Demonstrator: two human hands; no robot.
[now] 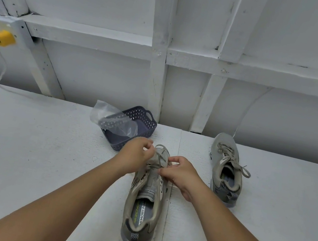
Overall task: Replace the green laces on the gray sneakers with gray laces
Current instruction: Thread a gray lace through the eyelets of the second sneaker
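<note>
- Head view: the near sneaker (pixel 144 202) lies on the white table (pixel 31 151) between the two forearms; heel toward the person, toe pointing away; long axis runs near to far, tilted slightly left at the heel.
- Lacing on this shoe: a gray lace (pixel 160 156) crosses only the eyelets nearest the toe; the eyelets toward the tongue stand empty; no green lace is visible anywhere; judgement: removal is done here, threading is in an early stage.
- The left hand (pixel 136 155) has its fingers curled at the left side of the toe end, pinching what appears to be the lace; the right hand (pixel 181 174) pinches the lace at the right-hand eyelets.
- The far sneaker (pixel 226 170) sits well to the right, toe also pointing away; it carries a gray lace tied in a bow; judgement: this shoe is finished.
- Beyond the hands: a purple basket (pixel 144 125) holding a clear plastic bag (pixel 111 118); its other contents cannot be told.
</note>
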